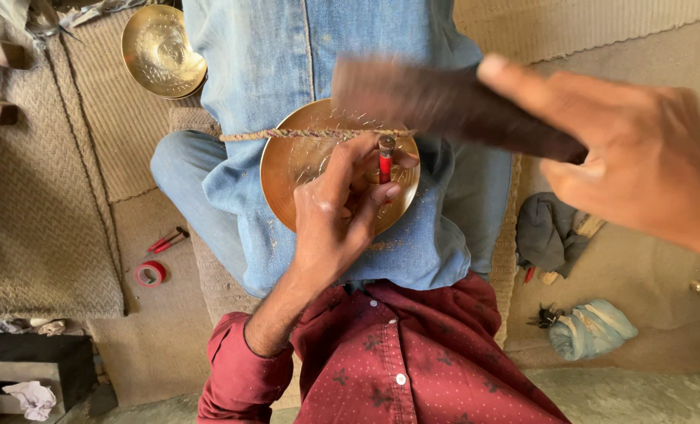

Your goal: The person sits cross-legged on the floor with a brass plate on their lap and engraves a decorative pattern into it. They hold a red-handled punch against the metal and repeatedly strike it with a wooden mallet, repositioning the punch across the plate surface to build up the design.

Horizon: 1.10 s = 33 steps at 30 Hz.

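Left hand point(342, 200) pinches a red-taped punch point(384, 161) upright on the brass dish point(287, 169); right hand point(641, 165), at two o'clock, grips a blurred wooden mallet point(444, 102): strikes should land squarely.

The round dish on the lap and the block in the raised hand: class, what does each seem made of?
The dish looks like brass: golden, shiny, with tiny pitted marks. The block in the right hand looks like dark wood, brown and dull, though motion blur leaves this unsure.
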Each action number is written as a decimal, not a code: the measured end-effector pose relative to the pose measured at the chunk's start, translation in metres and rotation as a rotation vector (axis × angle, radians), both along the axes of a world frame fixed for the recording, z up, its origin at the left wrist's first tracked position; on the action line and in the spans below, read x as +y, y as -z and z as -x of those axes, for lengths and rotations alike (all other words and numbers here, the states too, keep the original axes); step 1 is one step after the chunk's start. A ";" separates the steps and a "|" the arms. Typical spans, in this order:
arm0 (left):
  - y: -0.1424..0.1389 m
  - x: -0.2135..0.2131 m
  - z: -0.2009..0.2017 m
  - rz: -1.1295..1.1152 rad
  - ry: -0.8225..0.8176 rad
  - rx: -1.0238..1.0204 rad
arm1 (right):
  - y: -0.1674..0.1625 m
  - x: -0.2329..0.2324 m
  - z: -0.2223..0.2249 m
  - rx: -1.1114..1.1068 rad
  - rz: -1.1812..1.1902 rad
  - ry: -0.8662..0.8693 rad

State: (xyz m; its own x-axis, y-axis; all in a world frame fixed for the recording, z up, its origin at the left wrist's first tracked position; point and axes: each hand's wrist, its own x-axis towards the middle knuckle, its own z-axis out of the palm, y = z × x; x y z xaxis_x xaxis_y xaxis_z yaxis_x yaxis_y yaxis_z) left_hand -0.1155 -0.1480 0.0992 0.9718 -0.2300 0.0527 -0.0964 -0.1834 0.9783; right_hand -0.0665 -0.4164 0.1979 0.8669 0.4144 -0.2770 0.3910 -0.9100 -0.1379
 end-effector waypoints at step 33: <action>-0.003 -0.006 0.002 0.048 -0.083 0.044 | -0.010 0.009 -0.010 0.091 -0.456 0.203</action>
State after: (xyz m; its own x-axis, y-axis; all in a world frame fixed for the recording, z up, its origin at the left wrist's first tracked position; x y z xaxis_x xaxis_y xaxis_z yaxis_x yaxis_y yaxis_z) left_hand -0.1174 -0.1544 0.1025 0.9890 -0.1470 0.0186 -0.0397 -0.1418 0.9891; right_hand -0.0560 -0.4071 0.2076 0.9234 0.3361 -0.1853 0.1799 -0.8055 -0.5646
